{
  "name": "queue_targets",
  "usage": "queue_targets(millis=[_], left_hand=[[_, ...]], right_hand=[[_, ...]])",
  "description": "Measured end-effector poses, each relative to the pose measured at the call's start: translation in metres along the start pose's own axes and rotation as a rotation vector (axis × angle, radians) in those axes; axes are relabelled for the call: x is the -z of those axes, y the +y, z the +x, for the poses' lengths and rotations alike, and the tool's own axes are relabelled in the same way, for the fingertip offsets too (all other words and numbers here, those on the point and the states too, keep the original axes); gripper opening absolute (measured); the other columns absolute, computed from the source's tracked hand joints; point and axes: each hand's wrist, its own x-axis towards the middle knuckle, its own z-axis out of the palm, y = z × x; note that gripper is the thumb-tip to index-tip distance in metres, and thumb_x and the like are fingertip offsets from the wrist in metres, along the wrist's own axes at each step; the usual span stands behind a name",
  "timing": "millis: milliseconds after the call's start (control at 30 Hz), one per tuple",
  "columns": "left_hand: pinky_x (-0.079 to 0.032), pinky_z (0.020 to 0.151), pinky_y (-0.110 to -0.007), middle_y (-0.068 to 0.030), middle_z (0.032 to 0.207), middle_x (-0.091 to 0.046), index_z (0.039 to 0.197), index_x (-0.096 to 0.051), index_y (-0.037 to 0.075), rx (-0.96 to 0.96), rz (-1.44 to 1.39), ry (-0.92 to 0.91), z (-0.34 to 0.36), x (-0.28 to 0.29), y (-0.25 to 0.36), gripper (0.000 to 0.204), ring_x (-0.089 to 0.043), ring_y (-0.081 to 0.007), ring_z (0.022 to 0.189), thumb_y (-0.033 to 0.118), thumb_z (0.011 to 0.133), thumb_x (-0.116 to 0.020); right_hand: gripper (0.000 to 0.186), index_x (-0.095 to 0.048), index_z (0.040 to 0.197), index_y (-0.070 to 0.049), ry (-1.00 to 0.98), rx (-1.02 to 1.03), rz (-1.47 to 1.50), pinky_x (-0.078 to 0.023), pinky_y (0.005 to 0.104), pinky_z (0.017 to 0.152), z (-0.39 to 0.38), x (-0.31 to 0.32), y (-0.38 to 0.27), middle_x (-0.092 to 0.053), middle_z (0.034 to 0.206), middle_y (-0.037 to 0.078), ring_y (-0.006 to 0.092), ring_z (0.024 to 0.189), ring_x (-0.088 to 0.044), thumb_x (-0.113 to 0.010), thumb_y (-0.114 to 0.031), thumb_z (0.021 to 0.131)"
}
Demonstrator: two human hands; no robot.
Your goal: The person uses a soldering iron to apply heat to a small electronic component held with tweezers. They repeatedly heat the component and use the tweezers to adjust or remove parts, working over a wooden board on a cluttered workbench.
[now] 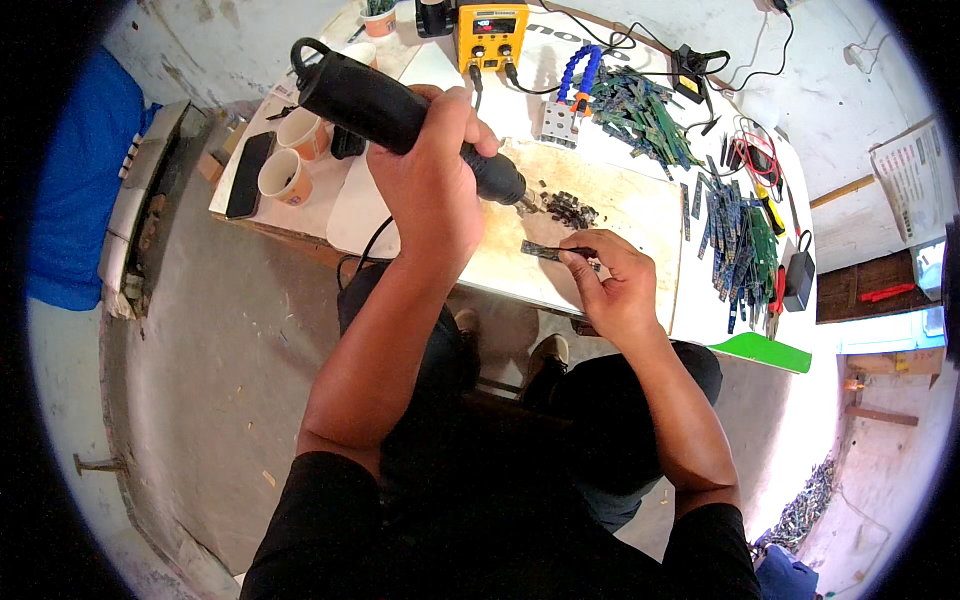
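My left hand (430,185) is wrapped round a black hot-air gun (362,100). Its metal nozzle (527,203) points down and to the right, just above the board. Between the thumb and fingers of my right hand (615,285) is the right end of a narrow dark circuit board strip (538,249). The strip's free end reaches left, below the nozzle and apart from it. A pile of small black chips (572,210) lies just beyond the strip on a tan, scorched work board (640,205).
A yellow soldering station (492,38) stands at the back. Green circuit board strips (645,112) are heaped at the back right, and more strips (738,235) lie along the right side. Paper cups (286,178) and a black phone (250,176) are at the left. A cable (372,242) hangs over the front edge.
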Motion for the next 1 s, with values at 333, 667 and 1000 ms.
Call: queue_targets(millis=[333,667,1000], left_hand=[[-0.047,0.062,-0.030,-0.0032,0.062,-0.055,0.086,-0.055,0.005,-0.022,0.040,-0.015,0.000,0.001,0.000,0.012,-0.058,-0.0150,0.057,0.003,0.086,-0.066],[-0.047,0.061,-0.030,-0.0027,0.062,-0.055,0.083,-0.055,0.006,-0.010,0.013,0.027,0.002,0.002,0.003,0.013,-0.057,-0.0154,0.056,0.002,0.084,-0.067],[-0.048,0.060,-0.032,-0.0048,0.065,-0.053,0.088,-0.051,0.004,0.003,-0.027,0.082,0.006,-0.002,0.006,0.015,-0.054,-0.0160,0.057,0.000,0.083,-0.065]], right_hand=[[0.009,-0.069,0.094,0.001,-0.017,0.029,-0.043,-0.054,0.0309,0.071,-0.002,-0.001,-0.001,-0.070,0.091,0.015,0.0275,0.080,-0.069,-0.068,0.003,0.085],[0.009,-0.069,0.094,0.001,0.091,-0.019,0.017,-0.054,0.0290,0.075,-0.007,0.004,-0.001,-0.071,0.092,0.014,0.0240,0.084,-0.070,-0.068,0.005,0.085],[0.011,-0.068,0.101,0.002,0.504,-0.231,0.203,-0.049,0.0226,0.075,0.011,0.063,0.029,-0.069,0.085,0.005,0.0089,0.080,-0.062,-0.066,-0.006,0.095]])
